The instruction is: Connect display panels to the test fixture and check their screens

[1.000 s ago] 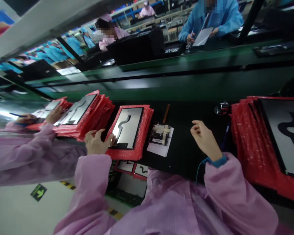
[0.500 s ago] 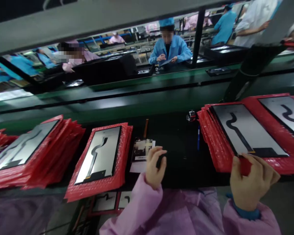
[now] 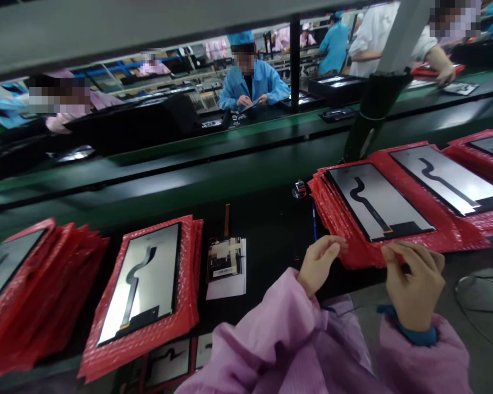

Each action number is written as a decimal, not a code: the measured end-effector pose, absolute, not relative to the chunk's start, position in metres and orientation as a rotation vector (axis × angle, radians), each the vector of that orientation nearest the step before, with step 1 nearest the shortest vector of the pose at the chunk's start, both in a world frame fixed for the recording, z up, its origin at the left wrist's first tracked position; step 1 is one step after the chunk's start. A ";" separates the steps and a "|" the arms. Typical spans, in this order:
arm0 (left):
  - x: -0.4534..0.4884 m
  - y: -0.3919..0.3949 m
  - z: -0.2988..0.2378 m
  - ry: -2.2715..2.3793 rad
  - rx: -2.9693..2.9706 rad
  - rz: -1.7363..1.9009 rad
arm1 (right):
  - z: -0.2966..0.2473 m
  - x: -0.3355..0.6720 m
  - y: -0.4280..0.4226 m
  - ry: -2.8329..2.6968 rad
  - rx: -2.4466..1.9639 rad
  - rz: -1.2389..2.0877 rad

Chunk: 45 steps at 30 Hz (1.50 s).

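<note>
My left hand (image 3: pixel 320 265) reaches to the front left corner of a red bubble-wrap stack (image 3: pixel 332 219), its fingers stretched out beside the edge. Whether they touch the wrap is hard to see. At the front edge of the same stack is my right hand (image 3: pixel 414 282), thumb and fingertips drawn together in a pinch; what is between them, if anything, is hidden. On top of this stack lies a flat display panel (image 3: pixel 378 202), grey-white with a black S-curved ribbon cable. A blue pen (image 3: pixel 314 221) lies just left of the stack.
More panels on red wrap lie at right (image 3: pixel 447 178) and left (image 3: pixel 143 284). Left of centre is a small electronic part with an orange flex strip (image 3: pixel 225 260) on white paper. A metal knob-like piece (image 3: pixel 299 189) stands near the pen. Across the bench, a person in blue (image 3: pixel 252 82) works.
My left hand has moved right, away from the small electronic part to the right-hand stack. My right fingers have drawn closer together at its front edge. The view has swung right.
</note>
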<state>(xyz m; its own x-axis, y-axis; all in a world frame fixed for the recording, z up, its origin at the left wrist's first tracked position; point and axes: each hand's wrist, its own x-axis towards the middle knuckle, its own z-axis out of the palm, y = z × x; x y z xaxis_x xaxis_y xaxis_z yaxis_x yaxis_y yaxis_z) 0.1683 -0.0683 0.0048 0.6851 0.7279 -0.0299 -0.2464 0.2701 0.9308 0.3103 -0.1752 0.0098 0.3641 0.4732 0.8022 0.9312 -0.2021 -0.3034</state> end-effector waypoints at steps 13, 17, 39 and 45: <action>0.151 -0.060 0.021 0.640 0.697 0.824 | 0.020 0.239 -0.181 -1.603 -1.520 -0.439; 0.079 -0.053 0.008 0.904 0.648 0.957 | 0.025 0.232 -0.181 -1.507 -1.502 -0.273; -0.007 -0.067 -0.031 1.163 0.655 0.943 | -0.034 0.268 -0.058 -2.039 -2.001 0.199; 0.032 -0.039 -0.035 1.043 0.514 0.978 | 0.013 0.253 -0.006 -1.723 -2.022 0.666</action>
<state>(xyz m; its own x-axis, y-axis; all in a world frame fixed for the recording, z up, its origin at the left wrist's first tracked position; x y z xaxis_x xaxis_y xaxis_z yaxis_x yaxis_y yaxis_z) 0.0319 -0.0389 -0.0347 0.1596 0.8632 -0.4789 -0.4229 0.4981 0.7570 0.2534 -0.0056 0.0133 0.1262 0.9872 -0.0978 0.7965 -0.1596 -0.5831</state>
